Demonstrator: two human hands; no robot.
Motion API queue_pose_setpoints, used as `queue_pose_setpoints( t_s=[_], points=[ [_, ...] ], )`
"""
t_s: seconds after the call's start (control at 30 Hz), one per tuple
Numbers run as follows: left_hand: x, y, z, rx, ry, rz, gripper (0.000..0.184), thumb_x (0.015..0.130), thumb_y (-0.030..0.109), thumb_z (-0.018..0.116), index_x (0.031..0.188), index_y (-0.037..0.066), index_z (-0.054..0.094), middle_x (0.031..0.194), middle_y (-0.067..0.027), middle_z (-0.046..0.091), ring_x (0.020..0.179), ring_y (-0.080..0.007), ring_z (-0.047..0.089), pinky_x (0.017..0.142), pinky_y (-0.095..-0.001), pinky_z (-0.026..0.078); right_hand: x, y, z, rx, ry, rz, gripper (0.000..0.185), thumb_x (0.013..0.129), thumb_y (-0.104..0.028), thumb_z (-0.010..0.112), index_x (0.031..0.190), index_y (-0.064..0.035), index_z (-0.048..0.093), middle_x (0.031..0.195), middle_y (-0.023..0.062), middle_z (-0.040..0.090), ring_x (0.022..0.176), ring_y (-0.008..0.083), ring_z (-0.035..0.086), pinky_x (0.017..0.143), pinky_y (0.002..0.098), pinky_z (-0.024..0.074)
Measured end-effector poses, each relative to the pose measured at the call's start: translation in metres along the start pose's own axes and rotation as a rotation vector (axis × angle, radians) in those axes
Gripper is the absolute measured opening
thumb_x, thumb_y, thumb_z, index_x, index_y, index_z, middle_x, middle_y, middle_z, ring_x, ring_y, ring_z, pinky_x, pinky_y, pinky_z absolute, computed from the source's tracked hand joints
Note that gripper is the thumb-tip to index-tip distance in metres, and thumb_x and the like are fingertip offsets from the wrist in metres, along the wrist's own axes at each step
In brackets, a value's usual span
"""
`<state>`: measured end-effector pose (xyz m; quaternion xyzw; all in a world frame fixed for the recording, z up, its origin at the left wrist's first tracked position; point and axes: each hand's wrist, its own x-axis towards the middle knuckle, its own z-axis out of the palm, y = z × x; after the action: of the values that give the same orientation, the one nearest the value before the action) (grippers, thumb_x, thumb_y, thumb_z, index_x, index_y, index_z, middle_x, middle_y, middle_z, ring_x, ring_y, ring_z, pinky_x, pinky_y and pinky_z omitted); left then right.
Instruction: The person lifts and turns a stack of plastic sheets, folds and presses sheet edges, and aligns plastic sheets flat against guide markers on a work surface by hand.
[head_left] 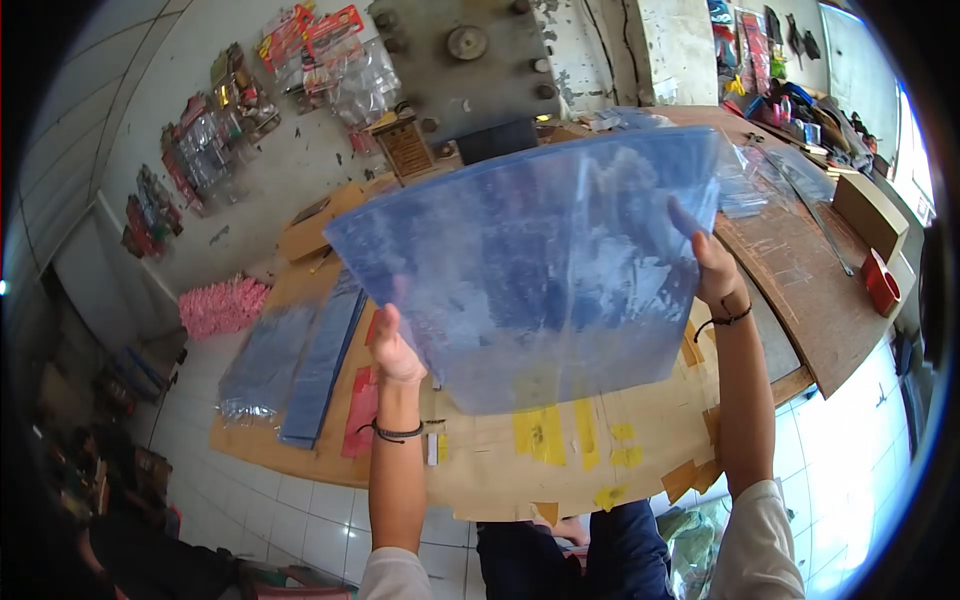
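Observation:
A wide stack of bluish, see-through plastic sheets (540, 260) is tilted up above the worktable, its lower edge near the table's brown cover. At its left edge my left hand (395, 350) grips it, thumb pointing up. My right hand (716, 270) holds the opposite edge, a little higher, with the thumb across the front. The fingers of both hands are partly hidden behind the sheets.
Brown board (480, 470) with yellow tape patches covers the table. Bundles of blue plastic (325, 365) lie at left. On the brown side table (800, 270) are a cardboard box (868, 215) and a red tape dispenser (880, 283). A metal press plate (465, 85) stands behind.

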<state>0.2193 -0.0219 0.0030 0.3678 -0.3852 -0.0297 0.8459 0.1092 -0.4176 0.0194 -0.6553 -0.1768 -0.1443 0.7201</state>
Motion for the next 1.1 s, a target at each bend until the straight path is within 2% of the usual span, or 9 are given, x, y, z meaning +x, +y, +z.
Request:
queue_pose_setpoints(
  t_s=[0.1,0.17,0.33,0.4,0.5,0.63,0.9,1.03,1.1],
  points=[
    [-0.003,0.003,0.003,0.004,-0.047,-0.072,0.066,0.083,0.032,0.074,0.137,0.002,0.051,0.135,-0.0099,0.055,0.125,-0.0255,0.051,0.105,-0.0404,0.040,-0.004,0.005,-0.004,0.060,-0.005,0.027,0.112,0.078,-0.063,0.072,0.154,0.0025,0.021,0.156,0.0160,0.030,0.139,0.0275,0.035,0.112,0.0413,0.0327],
    [-0.001,0.005,0.010,0.057,-0.018,-0.113,0.068,0.078,0.028,0.079,0.134,0.002,0.053,0.132,-0.0076,0.056,0.124,-0.0230,0.051,0.105,-0.0386,0.040,-0.002,0.004,-0.012,0.032,-0.018,0.001,0.120,0.069,-0.061,0.081,0.154,0.0006,0.023,0.154,0.0152,0.033,0.137,0.0285,0.039,0.110,0.0417,0.0352],
    [-0.002,0.004,-0.015,0.072,-0.014,-0.346,0.059,0.071,0.024,0.082,0.122,0.004,0.060,0.117,-0.0024,0.059,0.115,-0.0187,0.053,0.101,-0.0351,0.040,-0.015,0.023,-0.047,0.088,-0.150,0.135,0.120,0.064,-0.045,0.091,0.152,0.0034,0.025,0.151,0.0187,0.038,0.138,0.0311,0.037,0.112,0.0418,0.0292],
    [-0.007,0.003,-0.007,0.116,0.054,-0.296,0.056,0.066,0.019,0.082,0.117,0.005,0.062,0.111,-0.0016,0.060,0.109,-0.0187,0.055,0.097,-0.0333,0.042,-0.016,0.021,-0.050,0.036,-0.170,0.186,0.119,0.061,-0.042,0.092,0.148,0.0095,0.030,0.150,0.0183,0.037,0.140,0.0303,0.032,0.115,0.0401,0.0238],
    [0.001,0.006,0.010,0.102,0.069,-0.233,0.058,0.058,0.012,0.082,0.113,0.006,0.064,0.107,-0.0012,0.061,0.105,-0.0191,0.056,0.093,-0.0311,0.044,-0.002,0.016,-0.040,0.054,-0.296,0.045,0.103,0.058,-0.023,0.095,0.141,0.0072,0.042,0.137,0.0163,0.052,0.127,0.0294,0.046,0.110,0.0407,0.0327],
    [-0.001,0.006,0.008,-0.019,0.046,-0.364,0.063,0.051,0.007,0.079,0.112,0.006,0.065,0.106,-0.0015,0.061,0.102,-0.0200,0.057,0.089,-0.0296,0.046,0.001,-0.010,-0.020,-0.055,-0.382,0.161,0.093,0.059,-0.019,0.093,0.137,0.0059,0.048,0.131,0.0142,0.056,0.123,0.0279,0.049,0.106,0.0381,0.0357],
    [0.000,0.013,0.010,0.162,-0.028,-0.377,0.051,0.057,0.006,0.076,0.107,0.006,0.064,0.098,-0.0016,0.062,0.094,-0.0176,0.058,0.081,-0.0288,0.047,0.001,-0.014,-0.014,-0.236,-0.404,0.109,0.076,0.060,-0.014,0.093,0.125,0.0047,0.059,0.115,0.0121,0.064,0.106,0.0241,0.056,0.090,0.0344,0.0444],
    [0.003,0.021,0.023,0.301,-0.030,-0.325,0.045,0.061,0.009,0.076,0.104,0.007,0.063,0.095,-0.0010,0.062,0.092,-0.0152,0.057,0.080,-0.0295,0.046,-0.004,-0.019,-0.001,-0.286,-0.251,0.163,0.065,0.067,-0.010,0.090,0.123,0.0028,0.060,0.113,0.0121,0.065,0.104,0.0223,0.059,0.090,0.0335,0.0479],
    [0.004,0.023,0.027,0.344,-0.018,-0.272,0.047,0.064,0.011,0.077,0.108,0.006,0.063,0.099,-0.0016,0.062,0.094,-0.0159,0.058,0.082,-0.0303,0.046,-0.001,-0.019,-0.003,-0.299,-0.245,0.142,0.066,0.069,-0.010,0.089,0.127,0.0020,0.058,0.114,0.0118,0.065,0.104,0.0202,0.059,0.090,0.0334,0.0486]
  ],
)
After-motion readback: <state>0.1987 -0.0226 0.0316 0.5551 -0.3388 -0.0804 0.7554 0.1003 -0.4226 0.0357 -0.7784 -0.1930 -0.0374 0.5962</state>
